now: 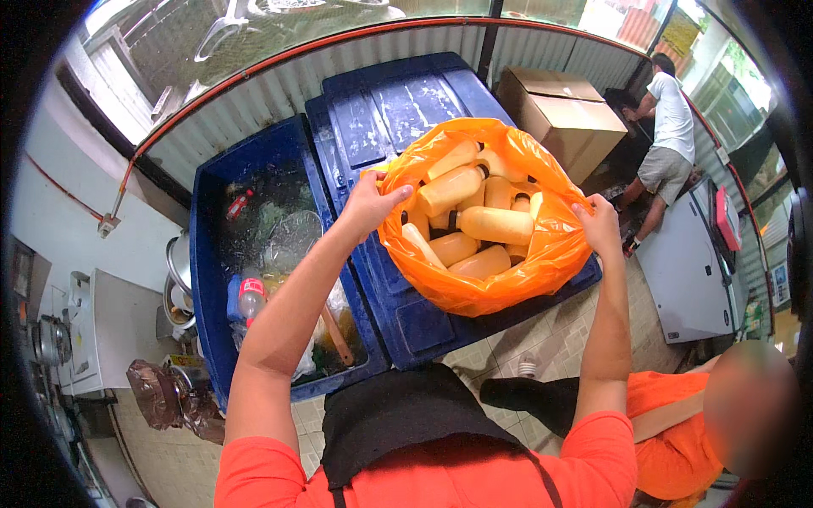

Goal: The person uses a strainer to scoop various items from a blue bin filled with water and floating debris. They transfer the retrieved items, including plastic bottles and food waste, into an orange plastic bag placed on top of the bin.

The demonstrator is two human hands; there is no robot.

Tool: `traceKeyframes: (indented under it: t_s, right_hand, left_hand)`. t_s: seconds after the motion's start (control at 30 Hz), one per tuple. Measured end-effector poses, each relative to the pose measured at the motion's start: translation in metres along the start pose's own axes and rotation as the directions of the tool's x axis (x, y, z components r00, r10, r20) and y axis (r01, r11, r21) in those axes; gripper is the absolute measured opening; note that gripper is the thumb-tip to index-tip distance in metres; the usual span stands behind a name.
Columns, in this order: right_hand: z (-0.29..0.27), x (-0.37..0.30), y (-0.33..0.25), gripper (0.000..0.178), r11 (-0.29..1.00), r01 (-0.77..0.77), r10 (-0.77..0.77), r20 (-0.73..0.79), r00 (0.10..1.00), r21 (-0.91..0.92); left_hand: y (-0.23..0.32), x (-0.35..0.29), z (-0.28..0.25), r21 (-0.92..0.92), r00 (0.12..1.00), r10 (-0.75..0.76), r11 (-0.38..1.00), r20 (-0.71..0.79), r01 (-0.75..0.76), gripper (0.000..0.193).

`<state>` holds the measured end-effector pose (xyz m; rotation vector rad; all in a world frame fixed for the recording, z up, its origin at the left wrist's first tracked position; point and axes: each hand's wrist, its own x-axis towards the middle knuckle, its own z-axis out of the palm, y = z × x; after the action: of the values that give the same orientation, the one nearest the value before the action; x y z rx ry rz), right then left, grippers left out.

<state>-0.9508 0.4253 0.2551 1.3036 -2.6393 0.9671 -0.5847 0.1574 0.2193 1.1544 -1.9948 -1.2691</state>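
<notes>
An orange plastic bag (pixel 474 292) rests with its mouth wide on the blue lid of a large chest. Inside lie several bottles (pixel 495 225) of pale yellow liquid with dark caps, tumbled in different directions. My left hand (pixel 373 203) grips the bag's rim on the left, thumb toward the inside. On the right, my right hand (pixel 600 224) pinches the opposite rim. Both arms reach forward, and the bag's lower part is bunched under the bottles.
Left of the lid (pixel 398 110), an uncovered blue compartment (pixel 207 262) holds dark water, a clear bottle (pixel 251 296) and a wooden handle (pixel 337 337). A cardboard box (pixel 563 118) stands behind right. A person in orange (pixel 677 423) is close at right; another (pixel 671 118) bends beyond a grey chest (pixel 677 271).
</notes>
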Motion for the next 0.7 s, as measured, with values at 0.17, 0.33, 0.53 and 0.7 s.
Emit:
traceKeyframes:
  t_s: [0.17, 0.33, 0.53, 0.7]
  right_hand:
    - [0.007, -0.002, -0.006, 0.041, 0.99, -0.101, 0.104, -0.022, 0.994, 0.102]
    - [0.017, -0.002, 0.002, 0.053, 0.993, -0.117, 0.117, 0.027, 0.993, -0.004]
    - [0.017, -0.015, -0.019, 0.061, 0.991, -0.097, 0.092, -0.064, 0.994, -0.093]
    - [0.015, -0.066, -0.117, 0.042, 0.958, 0.182, -0.107, -0.314, 0.943, 0.22]
  left_hand:
    - [-0.016, -0.038, -0.005, 0.206, 0.996, -0.003, 0.978, -0.087, 0.021, 0.087]
    - [-0.028, -0.078, -0.023, -0.079, 0.981, -0.034, 0.997, -0.19, 0.02, 0.075]
    - [-0.142, -0.161, -0.06, 0.147, 0.916, -0.053, 0.982, -0.398, 0.121, 0.046]
    - [-0.283, -0.233, -0.091, 0.285, 0.877, -0.338, 0.851, -0.342, 0.44, 0.039]
